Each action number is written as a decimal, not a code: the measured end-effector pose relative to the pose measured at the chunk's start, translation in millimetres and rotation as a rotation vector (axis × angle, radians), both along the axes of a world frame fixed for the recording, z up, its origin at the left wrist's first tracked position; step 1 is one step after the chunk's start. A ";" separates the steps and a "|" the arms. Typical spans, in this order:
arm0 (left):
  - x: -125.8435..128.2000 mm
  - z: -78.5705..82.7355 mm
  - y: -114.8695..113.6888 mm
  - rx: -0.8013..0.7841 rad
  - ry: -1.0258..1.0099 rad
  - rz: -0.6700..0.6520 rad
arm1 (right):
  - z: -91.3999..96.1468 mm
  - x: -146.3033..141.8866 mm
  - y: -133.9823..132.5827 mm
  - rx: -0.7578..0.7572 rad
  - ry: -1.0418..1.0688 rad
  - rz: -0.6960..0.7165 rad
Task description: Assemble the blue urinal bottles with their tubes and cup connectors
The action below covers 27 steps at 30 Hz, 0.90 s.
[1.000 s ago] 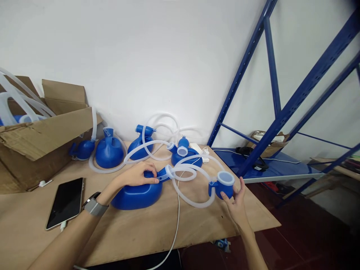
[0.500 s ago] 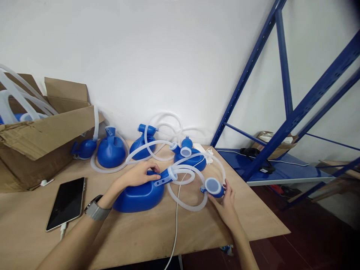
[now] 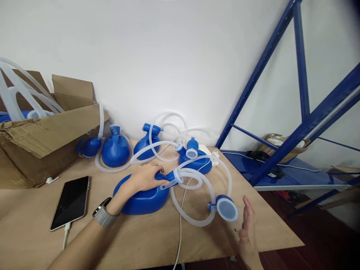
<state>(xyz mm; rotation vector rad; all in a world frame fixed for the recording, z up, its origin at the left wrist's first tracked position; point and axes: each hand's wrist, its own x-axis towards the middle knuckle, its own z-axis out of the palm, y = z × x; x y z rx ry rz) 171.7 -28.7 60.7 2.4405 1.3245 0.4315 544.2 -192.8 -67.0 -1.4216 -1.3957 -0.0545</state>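
A blue plastic urinal bottle (image 3: 146,202) lies on the wooden table, with a clear hose (image 3: 194,224) coiling out of its capped neck. My left hand (image 3: 146,176) is wrapped over the bottle's handle, thumb toward the neck; the grip's underside is hidden. At the hose's other end, a blue funnel-shaped head with a whitish round lid (image 3: 227,209) rests with the lid tilted toward me. Just right of it, apart from it, my right hand (image 3: 247,234) is held open, fingers stretched out, holding nothing.
More blue bottles with hoses (image 3: 115,152) stand along the wall. An open cardboard box (image 3: 56,131) of hoses is at left, by a phone (image 3: 71,202) on a cable. A white cord (image 3: 180,225) crosses the table. At right stands blue metal shelving (image 3: 258,71).
My right hand has let go of the funnel head and drawn away to the right and down. The head now lies lower, its lid facing more toward me. My left hand stays on the bottle.
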 end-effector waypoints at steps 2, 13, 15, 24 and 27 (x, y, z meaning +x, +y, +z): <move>0.4 -0.2 0.2 0.012 0.002 0.008 | 28.3 -22.1 -3.5 0.078 -0.062 -0.105; 0.1 -5.5 0.6 0.045 0.044 0.042 | 82.3 -166.3 96.1 -0.110 -0.279 0.394; -0.7 -5.9 -0.7 0.050 0.063 0.045 | 72.7 -164.4 110.4 -0.118 -0.321 0.391; -4.1 -3.5 -0.9 0.095 0.129 -0.031 | 57.9 -155.3 135.1 -0.148 -0.233 0.395; -5.5 -0.8 -3.1 0.085 0.109 -0.049 | 58.7 -143.5 145.6 -0.105 -0.012 0.241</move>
